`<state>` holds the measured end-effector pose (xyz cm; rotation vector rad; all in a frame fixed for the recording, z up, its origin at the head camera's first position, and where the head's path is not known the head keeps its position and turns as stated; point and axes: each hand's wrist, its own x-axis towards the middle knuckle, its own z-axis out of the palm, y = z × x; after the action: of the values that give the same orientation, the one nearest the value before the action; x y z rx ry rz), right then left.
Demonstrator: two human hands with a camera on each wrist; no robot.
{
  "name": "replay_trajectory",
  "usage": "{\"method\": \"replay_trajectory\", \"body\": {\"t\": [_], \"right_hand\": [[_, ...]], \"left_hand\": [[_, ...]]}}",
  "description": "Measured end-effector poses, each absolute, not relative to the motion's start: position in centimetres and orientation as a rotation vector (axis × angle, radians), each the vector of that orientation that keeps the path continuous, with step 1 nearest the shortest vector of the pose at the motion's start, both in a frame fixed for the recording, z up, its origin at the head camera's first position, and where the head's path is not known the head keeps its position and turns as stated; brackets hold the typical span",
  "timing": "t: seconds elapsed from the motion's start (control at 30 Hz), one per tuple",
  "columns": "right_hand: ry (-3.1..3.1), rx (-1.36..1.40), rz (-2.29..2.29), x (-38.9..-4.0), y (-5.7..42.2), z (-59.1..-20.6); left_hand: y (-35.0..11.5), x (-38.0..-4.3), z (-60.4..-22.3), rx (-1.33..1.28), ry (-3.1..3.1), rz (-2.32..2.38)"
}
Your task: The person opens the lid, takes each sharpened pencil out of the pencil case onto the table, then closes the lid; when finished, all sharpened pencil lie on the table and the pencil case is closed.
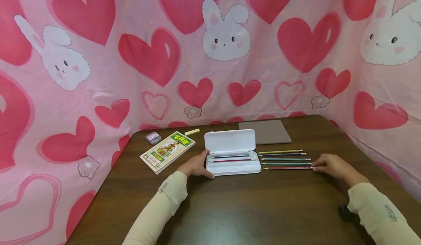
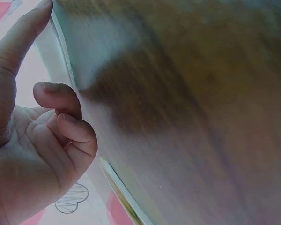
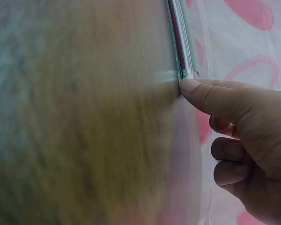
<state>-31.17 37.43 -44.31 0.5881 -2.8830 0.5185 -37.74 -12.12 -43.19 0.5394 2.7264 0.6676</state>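
Note:
A white pencil case [image 1: 234,171] lies on the table with its lid [image 1: 230,140] raised at the back. Inside are a dark pencil [image 1: 231,156] and a pinkish-red pencil [image 1: 231,160]. My left hand [image 1: 196,165] grips the case at its left end, thumb at the front corner. To the right of the case, several pencils lie side by side, tips toward the case. Nearest me is a red pencil [image 1: 286,168], whose end my right hand [image 1: 335,167] pinches between thumb and forefinger. A green pencil [image 1: 286,164] lies just behind it.
A book with a green and yellow cover [image 1: 167,152] lies left of the case. Beyond it are a small purplish box [image 1: 153,138] and a yellow strip [image 1: 192,132]. A flat grey-brown board [image 1: 269,131] lies at the back, near the heart-patterned cloth [image 1: 243,91].

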Motion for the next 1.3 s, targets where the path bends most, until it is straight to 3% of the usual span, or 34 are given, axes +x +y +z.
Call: {"method": "replay_trajectory", "body": {"t": [0.57, 0.83, 1.3], "right_hand": [[-2.958, 0.491, 0.602, -31.7, 36.5, -44.0], [-3.001, 0.463, 0.68, -32.8, 34.1, -43.2], [-2.911, 0.644, 0.732, -36.3, 28.4, -43.1]], "left_hand": [[-12.1, -37.9, -43.2, 0.522, 2.713, 0.664], [-12.1, -37.8, -43.1, 0.508, 2.715, 0.658], [-12.0, -38.0, -43.2, 0.491, 2.704, 0.647]]}}
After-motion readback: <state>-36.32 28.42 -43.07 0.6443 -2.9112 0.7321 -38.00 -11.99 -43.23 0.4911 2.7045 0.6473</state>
